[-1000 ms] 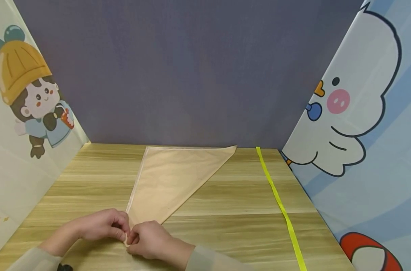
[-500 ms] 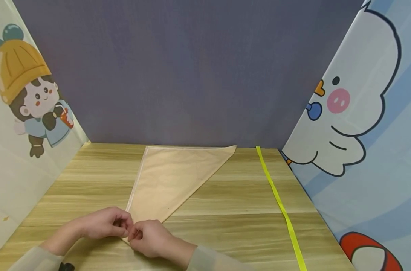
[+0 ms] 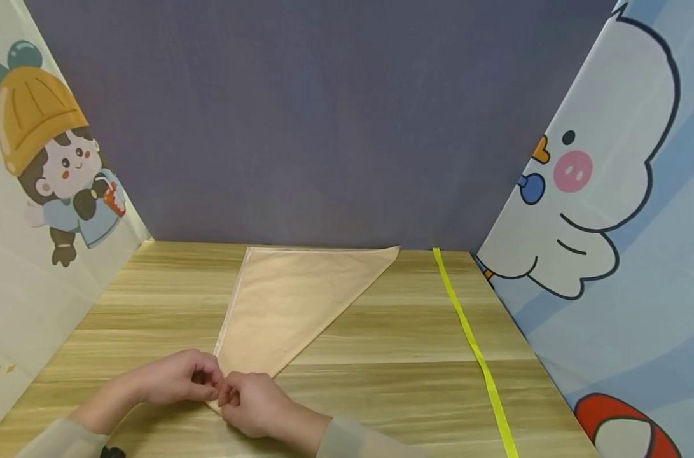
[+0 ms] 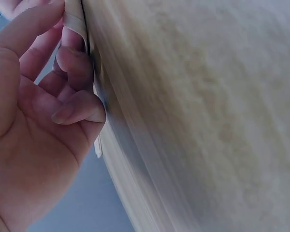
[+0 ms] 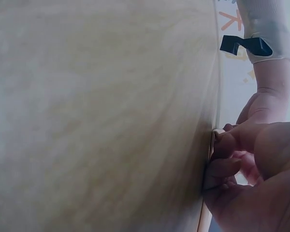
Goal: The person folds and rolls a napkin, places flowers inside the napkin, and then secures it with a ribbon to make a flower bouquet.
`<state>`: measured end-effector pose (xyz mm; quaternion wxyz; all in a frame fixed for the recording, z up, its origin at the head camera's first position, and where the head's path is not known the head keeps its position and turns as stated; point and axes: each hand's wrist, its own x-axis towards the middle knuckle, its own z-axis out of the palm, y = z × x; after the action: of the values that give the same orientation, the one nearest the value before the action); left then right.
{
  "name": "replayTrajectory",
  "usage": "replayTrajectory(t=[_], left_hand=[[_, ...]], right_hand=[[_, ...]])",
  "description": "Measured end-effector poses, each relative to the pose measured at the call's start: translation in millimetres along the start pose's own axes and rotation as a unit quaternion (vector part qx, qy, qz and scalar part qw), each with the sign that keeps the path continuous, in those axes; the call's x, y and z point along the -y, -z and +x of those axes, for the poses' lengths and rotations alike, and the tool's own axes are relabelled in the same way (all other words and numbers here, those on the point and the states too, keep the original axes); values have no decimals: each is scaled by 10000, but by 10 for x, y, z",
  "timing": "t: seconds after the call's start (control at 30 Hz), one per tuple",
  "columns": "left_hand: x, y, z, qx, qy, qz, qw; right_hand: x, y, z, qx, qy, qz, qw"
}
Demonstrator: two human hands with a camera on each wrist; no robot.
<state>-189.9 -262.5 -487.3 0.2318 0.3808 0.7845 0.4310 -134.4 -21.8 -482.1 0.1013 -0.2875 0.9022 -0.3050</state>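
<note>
A beige cloth (image 3: 289, 299) folded into a triangle lies on the table, with a pale hem along its left and far edges. Both hands meet at its near corner. There my left hand (image 3: 180, 376) pinches the fabric between thumb and forefinger; the left wrist view shows a strip of cloth (image 4: 75, 19) at those fingertips, the other fingers curled. Right beside it, my right hand (image 3: 255, 402) pinches the same corner with bent fingers. In the right wrist view, a bit of cloth (image 5: 214, 139) shows at its fingertips. Most of the corner is hidden under the hands.
A long yellow strip (image 3: 467, 334) runs down the right side of the wood-grain table (image 3: 381, 407). Behind stands a dark grey panel (image 3: 312, 127). Printed side panels with cartoon figures flank the table. A black strap (image 5: 246, 46) is on the left sleeve.
The bunched corner tip between the fingers has gone from sight; a flatter cloth edge now shows below the left fingers. Both hands have shifted slightly, the left a little to the right.
</note>
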Motion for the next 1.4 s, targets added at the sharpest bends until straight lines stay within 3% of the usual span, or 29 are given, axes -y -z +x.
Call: replayTrajectory(t=[0.1, 0.3, 0.47, 0.73, 1.07, 1.23, 1.4], left_hand=[[15, 1, -1, -2, -76, -36, 10000], [27, 20, -15, 45, -330, -32, 9994], [5, 43, -44, 157, -286, 168, 9993], [12, 59, -22, 126, -429, 519, 9976], [-28, 62, 57, 135, -487, 875, 9949], [-48, 56, 90, 77, -261, 1055, 9940], [-48, 49, 138, -3, 185, 769, 9969]], right_hand=[[-11, 1, -4, -1, 79, -22, 10000], [-12, 3, 28, 85, -185, 89, 9998], [-4, 23, 45, 213, -284, 104, 9993], [-17, 71, 52, 229, 449, -1164, 9919], [-27, 57, 48, 181, 284, -1199, 9922], [-32, 71, 38, 6, 330, -1200, 9922], [-32, 79, 36, -20, 74, -1096, 9939]])
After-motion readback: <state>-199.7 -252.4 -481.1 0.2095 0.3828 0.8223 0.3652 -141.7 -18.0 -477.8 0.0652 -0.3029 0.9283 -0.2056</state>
